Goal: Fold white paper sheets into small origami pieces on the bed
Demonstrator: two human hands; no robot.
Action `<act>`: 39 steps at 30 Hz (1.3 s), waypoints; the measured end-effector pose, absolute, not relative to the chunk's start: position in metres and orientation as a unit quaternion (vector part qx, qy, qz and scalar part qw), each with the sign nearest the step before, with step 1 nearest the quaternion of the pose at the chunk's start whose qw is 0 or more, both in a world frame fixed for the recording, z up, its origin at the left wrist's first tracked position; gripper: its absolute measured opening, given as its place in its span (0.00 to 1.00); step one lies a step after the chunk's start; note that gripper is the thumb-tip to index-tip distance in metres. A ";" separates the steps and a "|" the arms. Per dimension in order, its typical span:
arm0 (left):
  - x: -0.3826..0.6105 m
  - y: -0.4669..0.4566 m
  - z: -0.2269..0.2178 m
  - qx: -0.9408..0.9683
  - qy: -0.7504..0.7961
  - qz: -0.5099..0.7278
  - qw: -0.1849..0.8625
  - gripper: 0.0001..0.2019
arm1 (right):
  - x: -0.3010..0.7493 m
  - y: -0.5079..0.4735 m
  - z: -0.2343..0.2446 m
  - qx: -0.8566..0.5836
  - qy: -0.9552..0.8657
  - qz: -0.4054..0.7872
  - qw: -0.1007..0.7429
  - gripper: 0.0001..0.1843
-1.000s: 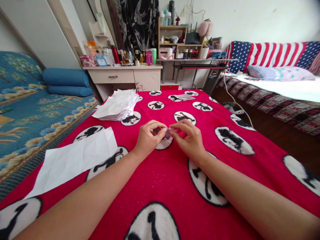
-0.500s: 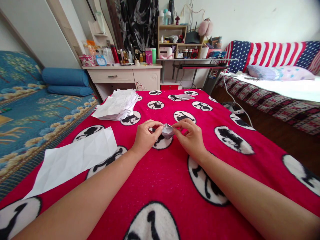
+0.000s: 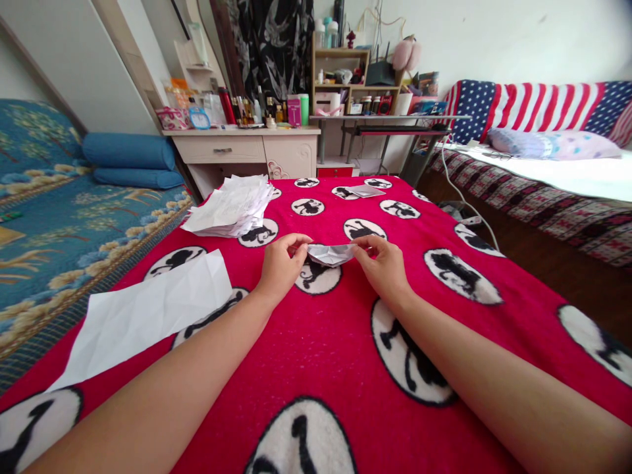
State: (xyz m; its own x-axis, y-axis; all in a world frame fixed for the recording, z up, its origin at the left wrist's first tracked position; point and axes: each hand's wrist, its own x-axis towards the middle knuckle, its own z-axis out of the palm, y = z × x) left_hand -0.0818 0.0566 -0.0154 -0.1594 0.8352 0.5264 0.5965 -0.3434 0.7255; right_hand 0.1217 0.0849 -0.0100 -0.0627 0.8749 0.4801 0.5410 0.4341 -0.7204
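A small piece of folded paper (image 3: pixel 330 255), pale grey-white and boat-like in shape, is stretched between my two hands above the red cloth. My left hand (image 3: pixel 283 264) pinches its left tip between thumb and fingers. At the opposite tip, my right hand (image 3: pixel 382 263) grips it the same way. To the left of my left forearm lies a creased white sheet of paper (image 3: pixel 153 309). Farther back on the left is an untidy stack of papers (image 3: pixel 230 205). Another folded paper (image 3: pixel 364 191) lies flat near the far edge of the cloth.
A red cloth (image 3: pixel 306 355) with white and black round patterns covers the surface. Beyond it stand a cream dresser (image 3: pixel 237 148) and a desk with shelves (image 3: pixel 340 85). A blue sofa (image 3: pixel 99 217) flanks the left side; a bed (image 3: pixel 543 171) and a white cable (image 3: pixel 469 197) are right.
My hands have moved apart, left hand to the left and right hand to the right. The folded paper between them has gone from a compact pointed shape to a longer, wider one.
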 end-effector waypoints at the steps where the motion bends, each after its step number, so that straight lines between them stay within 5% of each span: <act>1: -0.082 0.057 -0.015 0.639 0.561 0.513 0.116 0.10 | 0.122 0.086 -0.010 -0.501 -0.703 0.181 0.471 0.12; 28: -0.075 0.046 -0.010 0.705 0.603 0.372 -0.027 0.12 | 0.126 0.087 -0.011 -0.435 -0.751 0.144 0.475 0.09; 39: -0.074 0.047 -0.012 0.714 0.601 0.358 -0.022 0.11 | 0.123 0.082 -0.011 -0.462 -0.807 0.059 0.362 0.15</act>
State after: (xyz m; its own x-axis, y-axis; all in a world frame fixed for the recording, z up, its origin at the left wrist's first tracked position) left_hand -0.0744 0.0465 -0.0118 0.0206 0.8433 0.5370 0.8741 -0.2759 0.3998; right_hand 0.1233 0.0823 -0.0109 -0.3110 0.7886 0.5304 0.7025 0.5667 -0.4306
